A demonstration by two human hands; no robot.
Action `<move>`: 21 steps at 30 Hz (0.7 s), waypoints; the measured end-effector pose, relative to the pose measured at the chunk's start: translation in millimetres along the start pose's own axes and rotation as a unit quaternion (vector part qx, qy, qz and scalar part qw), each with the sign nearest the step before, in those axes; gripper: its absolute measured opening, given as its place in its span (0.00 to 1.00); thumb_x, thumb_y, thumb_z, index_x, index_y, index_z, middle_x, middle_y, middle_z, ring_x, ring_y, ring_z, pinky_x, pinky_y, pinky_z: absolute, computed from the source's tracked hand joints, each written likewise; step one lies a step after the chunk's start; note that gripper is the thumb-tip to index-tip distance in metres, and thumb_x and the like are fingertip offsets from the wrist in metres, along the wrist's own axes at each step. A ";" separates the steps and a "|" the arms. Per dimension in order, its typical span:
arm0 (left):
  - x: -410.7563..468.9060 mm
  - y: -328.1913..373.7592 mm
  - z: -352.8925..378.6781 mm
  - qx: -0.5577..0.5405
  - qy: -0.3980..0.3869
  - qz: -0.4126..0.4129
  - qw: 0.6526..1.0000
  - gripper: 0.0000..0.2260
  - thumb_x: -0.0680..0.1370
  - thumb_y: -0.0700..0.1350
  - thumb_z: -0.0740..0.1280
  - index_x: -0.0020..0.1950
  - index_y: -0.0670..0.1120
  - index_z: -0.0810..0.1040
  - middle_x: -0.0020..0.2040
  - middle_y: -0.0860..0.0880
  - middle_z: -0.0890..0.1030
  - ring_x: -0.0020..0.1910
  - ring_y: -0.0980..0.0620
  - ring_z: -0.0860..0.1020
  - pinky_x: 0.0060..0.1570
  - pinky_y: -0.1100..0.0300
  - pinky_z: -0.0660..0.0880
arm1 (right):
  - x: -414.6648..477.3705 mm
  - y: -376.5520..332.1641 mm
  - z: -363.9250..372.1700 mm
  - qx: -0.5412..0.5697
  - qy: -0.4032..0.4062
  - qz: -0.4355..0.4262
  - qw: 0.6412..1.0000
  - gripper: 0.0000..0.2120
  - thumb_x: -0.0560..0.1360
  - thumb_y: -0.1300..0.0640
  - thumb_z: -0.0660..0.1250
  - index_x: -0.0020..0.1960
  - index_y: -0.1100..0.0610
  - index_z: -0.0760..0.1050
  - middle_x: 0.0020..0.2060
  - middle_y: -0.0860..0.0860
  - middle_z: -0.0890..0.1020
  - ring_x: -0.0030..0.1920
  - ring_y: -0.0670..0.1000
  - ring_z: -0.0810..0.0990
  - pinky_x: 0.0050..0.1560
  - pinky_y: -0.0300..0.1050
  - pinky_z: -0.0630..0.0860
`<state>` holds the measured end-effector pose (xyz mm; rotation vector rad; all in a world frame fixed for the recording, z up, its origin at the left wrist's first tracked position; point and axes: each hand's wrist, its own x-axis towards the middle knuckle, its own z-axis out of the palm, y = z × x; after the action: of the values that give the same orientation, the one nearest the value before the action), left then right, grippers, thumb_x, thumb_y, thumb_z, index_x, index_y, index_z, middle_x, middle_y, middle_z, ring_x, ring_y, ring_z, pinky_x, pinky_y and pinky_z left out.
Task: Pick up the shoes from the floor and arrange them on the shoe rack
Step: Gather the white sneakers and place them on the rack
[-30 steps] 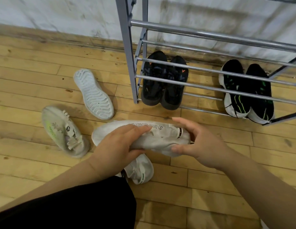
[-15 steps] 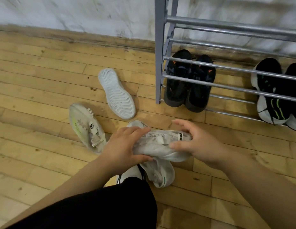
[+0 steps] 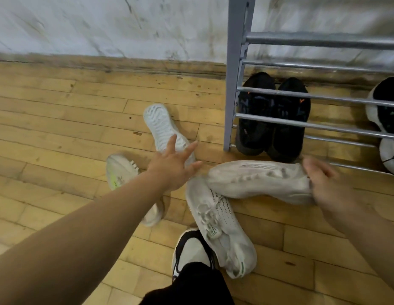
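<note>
The right hand (image 3: 323, 183) is closed on the heel end of a white shoe (image 3: 257, 179), fingers curled over the collar; the hand is blurred, so how firmly it grips is hard to read. It holds the shoe sideways, toe pointing left, low and just in front of the rack (image 3: 233, 73). That hold looks chosen so 1 hand can carry the shoe while the other is free for the next one.

The left hand (image 3: 171, 164) is open, fingers spread, holding nothing. It hovers above the upturned shoe (image 3: 163, 126), which lies sole up on the floor (image 3: 59, 128); the fingertips overlap its heel end in the view, and I cannot tell whether they touch it. The spread looks like a reach to take that shoe across its sole.

The held shoe's toe sits over the toe of its likely mate, a laced shoe (image 3: 215, 225), which lies upright on the floor between the 2 arms, below both hands. Left of the left wrist, partly under the forearm, lies a pale shoe (image 3: 121, 172) with a yellow-green mark. So 3 shoes lie loose on the floor, all near the hands.

On the rack's lowest bars stands a black pair (image 3: 273, 115), with another dark pair (image 3: 387, 119) at the right edge. The bars between look free. The person's own foot (image 3: 191, 252) is beside the laced shoe's heel.
</note>
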<state>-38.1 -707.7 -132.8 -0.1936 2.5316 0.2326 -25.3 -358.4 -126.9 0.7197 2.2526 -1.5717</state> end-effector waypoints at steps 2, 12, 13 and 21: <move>15.6 9.2 -0.2 0.070 -0.044 0.016 0.996 0.27 0.82 0.68 0.47 0.80 0.70 0.44 0.83 0.51 0.34 0.81 0.32 0.40 0.74 0.32 0.55 | -2.5 12.0 -8.7 0.013 0.017 0.013 1.000 0.09 0.74 0.30 0.64 0.53 0.27 0.78 0.57 0.36 0.80 0.62 0.48 0.78 0.67 0.57 0.74; 12.0 5.3 23.9 0.017 0.112 -0.044 0.993 0.26 0.78 0.57 0.69 0.71 0.49 0.65 0.81 0.41 0.46 0.73 0.30 0.65 0.68 0.36 0.69 | -27.8 27.9 17.2 -0.025 0.002 0.028 0.999 0.24 0.79 0.36 0.63 0.75 0.35 0.67 0.74 0.49 0.73 0.70 0.53 0.74 0.70 0.57 0.73; 2.0 2.8 22.2 -0.039 0.145 -0.056 0.987 0.24 0.77 0.52 0.72 0.68 0.48 0.66 0.81 0.41 0.47 0.69 0.31 0.69 0.63 0.40 0.73 | -28.7 28.2 17.2 -0.025 -0.001 0.026 0.999 0.25 0.79 0.37 0.64 0.75 0.36 0.67 0.74 0.49 0.72 0.70 0.53 0.74 0.70 0.57 0.73; -88.6 -17.6 3.1 -0.445 0.308 -0.092 0.836 0.21 0.78 0.41 0.67 0.65 0.63 0.71 0.48 0.57 0.81 0.37 0.58 0.81 0.37 0.57 0.76 | -46.4 35.7 19.7 -0.064 -0.057 0.011 0.996 0.33 0.78 0.37 0.65 0.80 0.37 0.57 0.77 0.48 0.69 0.72 0.53 0.72 0.65 0.49 0.71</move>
<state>39.5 -716.5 -87.3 -1.0058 2.7635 1.4710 32.3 -377.5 -138.2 0.6027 2.2303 -1.4069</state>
